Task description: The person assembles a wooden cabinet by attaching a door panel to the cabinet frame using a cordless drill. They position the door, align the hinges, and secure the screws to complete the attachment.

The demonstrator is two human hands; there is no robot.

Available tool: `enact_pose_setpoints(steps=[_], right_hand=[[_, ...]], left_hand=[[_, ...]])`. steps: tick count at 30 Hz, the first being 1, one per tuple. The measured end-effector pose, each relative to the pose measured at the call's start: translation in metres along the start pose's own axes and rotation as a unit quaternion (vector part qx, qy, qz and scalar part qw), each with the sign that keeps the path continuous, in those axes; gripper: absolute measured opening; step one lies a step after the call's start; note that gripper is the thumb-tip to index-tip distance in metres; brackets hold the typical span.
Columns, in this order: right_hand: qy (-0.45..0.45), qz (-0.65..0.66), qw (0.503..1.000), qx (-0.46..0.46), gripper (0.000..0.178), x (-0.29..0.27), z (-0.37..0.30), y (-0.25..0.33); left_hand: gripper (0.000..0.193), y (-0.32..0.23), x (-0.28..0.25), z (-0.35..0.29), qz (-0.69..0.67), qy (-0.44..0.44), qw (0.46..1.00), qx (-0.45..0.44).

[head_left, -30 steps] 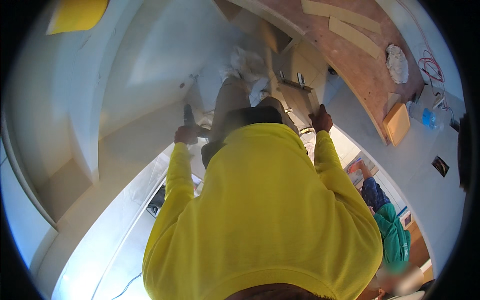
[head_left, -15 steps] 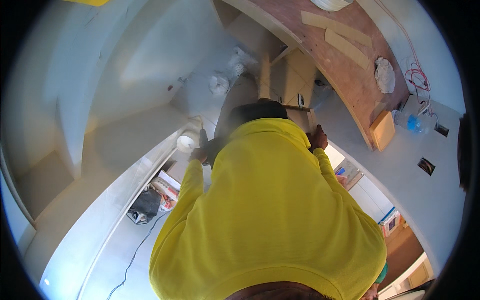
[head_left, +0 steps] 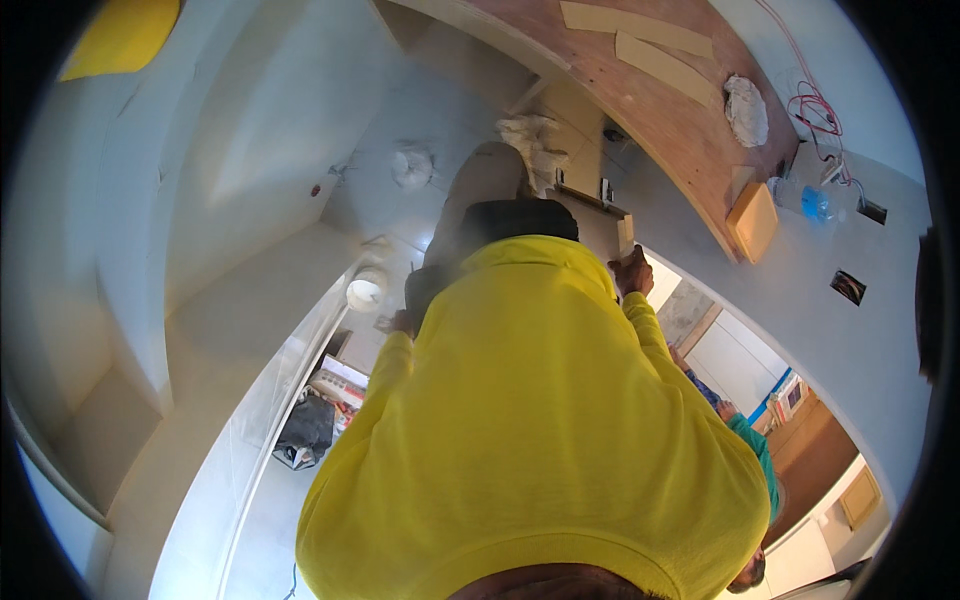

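Observation:
My yellow-sleeved arms reach forward on either side of my torso. My right hand is closed at the edge of a flat grey-brown board with a pale wooden strip, beside my dark-trousered legs. My left hand is low by my left hip, mostly hidden by the sleeve and dark clothing; its fingers do not show clearly. Just beyond it stands a round white tub. A second white tub sits on the floor farther off, and a crumpled whitish sheet lies beyond my legs.
At right, a reddish wooden counter carries cardboard strips and a white cloth. A yellowish box and clear bottle stand near it. A black bag lies left. Another person's green sleeve shows lower right.
My view has shifted, and more of the other person shows at lower right. The dark upright handle by my left hand no longer shows clearly. My right hand stays at the board's edge.

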State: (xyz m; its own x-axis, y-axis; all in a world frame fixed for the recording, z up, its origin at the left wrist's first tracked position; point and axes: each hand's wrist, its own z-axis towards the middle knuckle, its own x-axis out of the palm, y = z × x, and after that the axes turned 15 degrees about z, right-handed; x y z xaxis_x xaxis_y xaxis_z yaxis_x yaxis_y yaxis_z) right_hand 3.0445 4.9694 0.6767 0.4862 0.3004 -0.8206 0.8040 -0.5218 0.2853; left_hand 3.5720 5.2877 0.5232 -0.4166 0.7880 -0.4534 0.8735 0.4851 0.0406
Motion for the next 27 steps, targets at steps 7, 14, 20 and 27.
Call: enact_pose_setpoints(steps=[7, 14, 20, 27], right_hand=[[-0.068, 0.057, 0.996, -0.018, 0.049, 0.003, -0.036, -0.014], [-0.044, 0.06, 0.995, -0.065, 0.038, -0.002, -0.004, -0.076], [-0.016, -0.043, 0.999, -0.01, 0.05, -0.012, -0.029, -0.03], [0.027, -0.078, 0.996, -0.035, 0.059, -0.023, -0.005, 0.025]], left_hand=[[0.065, 0.023, -0.096, 0.081, 0.06, 0.051, 0.984, 0.158], [0.065, 0.001, -0.147, 0.05, -0.236, -0.074, 0.964, -0.099], [0.048, -0.01, -0.066, 0.052, -0.35, -0.028, 0.923, -0.157], [0.059, -0.013, -0.044, 0.054, -0.068, -0.054, 0.996, -0.016]])
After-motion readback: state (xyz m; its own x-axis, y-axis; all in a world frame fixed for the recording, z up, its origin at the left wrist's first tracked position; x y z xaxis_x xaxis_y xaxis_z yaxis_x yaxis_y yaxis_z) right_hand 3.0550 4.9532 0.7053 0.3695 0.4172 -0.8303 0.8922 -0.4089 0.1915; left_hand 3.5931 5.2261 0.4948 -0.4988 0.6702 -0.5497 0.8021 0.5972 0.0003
